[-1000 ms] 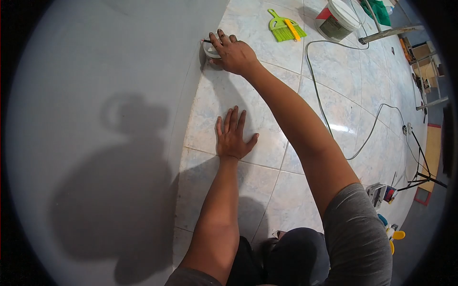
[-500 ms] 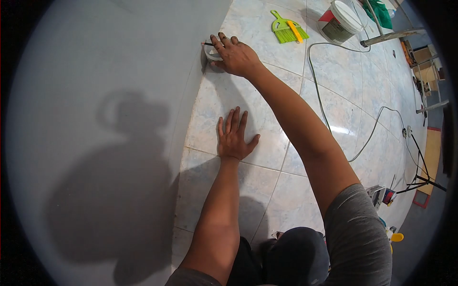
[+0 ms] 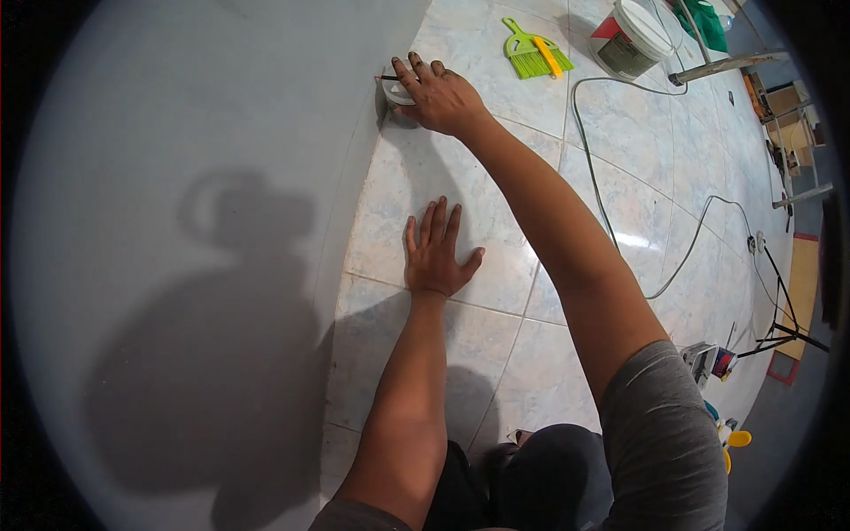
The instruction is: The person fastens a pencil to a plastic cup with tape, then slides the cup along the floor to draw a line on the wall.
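Note:
My right hand [image 3: 443, 97] reaches out to the foot of the grey wall [image 3: 239, 115]. Its fingers hold a dark pencil [image 3: 387, 78], whose tip points at the wall surface. Beneath the same hand stands a whitish round object [image 3: 400, 94] on the floor against the wall; most of it is covered, so I cannot tell its kind. My left hand [image 3: 434, 261] lies palm down on the tiled floor [image 3: 496, 212], fingers spread, holding nothing.
A green hand brush with dustpan [image 3: 529, 57] lies ahead, a yellow-handled tool [image 3: 546, 56] on it. Beyond stands a white bucket [image 3: 630, 40]. A grey cable [image 3: 586, 146] winds across the tiles. Metal ladder-like legs [image 3: 730, 68] and a black tripod [image 3: 779, 332] are at right.
My right hand has shifted very slightly along the wall's foot, the pencil tip staying at the wall. My left hand remains flat on the floor.

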Tool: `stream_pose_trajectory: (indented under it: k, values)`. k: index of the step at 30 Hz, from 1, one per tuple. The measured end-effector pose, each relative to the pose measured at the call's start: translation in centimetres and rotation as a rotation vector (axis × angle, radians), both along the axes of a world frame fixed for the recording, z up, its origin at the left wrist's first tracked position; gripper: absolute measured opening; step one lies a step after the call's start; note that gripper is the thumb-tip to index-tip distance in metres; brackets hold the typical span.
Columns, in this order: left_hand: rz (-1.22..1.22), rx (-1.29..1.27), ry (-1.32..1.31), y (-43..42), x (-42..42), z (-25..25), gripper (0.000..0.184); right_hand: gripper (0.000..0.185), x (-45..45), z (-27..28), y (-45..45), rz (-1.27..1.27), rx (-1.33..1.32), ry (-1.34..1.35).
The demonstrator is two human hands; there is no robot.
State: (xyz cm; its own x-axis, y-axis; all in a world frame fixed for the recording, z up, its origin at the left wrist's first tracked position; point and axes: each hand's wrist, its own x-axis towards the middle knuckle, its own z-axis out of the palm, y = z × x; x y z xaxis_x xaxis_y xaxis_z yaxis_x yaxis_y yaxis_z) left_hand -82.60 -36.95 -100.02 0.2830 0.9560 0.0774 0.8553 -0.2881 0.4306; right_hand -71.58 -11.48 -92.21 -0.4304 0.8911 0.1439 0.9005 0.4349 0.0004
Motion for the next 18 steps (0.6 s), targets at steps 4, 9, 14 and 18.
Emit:
stream_pose_trajectory:
  k: [4,9,14,18]
  values:
    - [0.0,0.011,-0.019,0.0,-0.1,0.1,0.089,0.087,0.2,-0.4,0.6,0.011,0.009,-0.007]
    - [-0.005,0.019,-0.044,0.0,-0.1,0.0,0.091,0.086,0.8,-0.3,1.4,0.034,0.043,-0.003]
    - [-0.005,-0.001,-0.04,0.0,-0.1,-0.1,0.092,0.087,1.1,-0.6,1.9,0.048,0.081,-0.005]
    - [-0.005,-0.001,-0.034,0.1,-0.1,-0.1,0.092,0.086,1.4,-0.4,2.4,0.048,0.084,0.003]
